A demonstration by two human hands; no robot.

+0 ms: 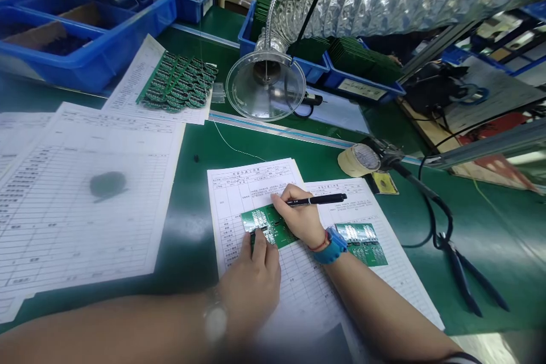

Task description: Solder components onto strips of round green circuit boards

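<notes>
The right hand (301,217) grips a black pen (318,200) over a green circuit board (268,225); the left hand (251,273) is closed against that board, which lies on a printed form (256,182).

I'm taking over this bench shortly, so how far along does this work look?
Seemingly done: one green circuit board lies aside on a printed form. In hand: the left hand rests on another board, and the right hand grips a black pen. Seemingly left: stacked green boards in a blue bin and a cluster of boards on a sheet, though nothing shows their state.
</notes>
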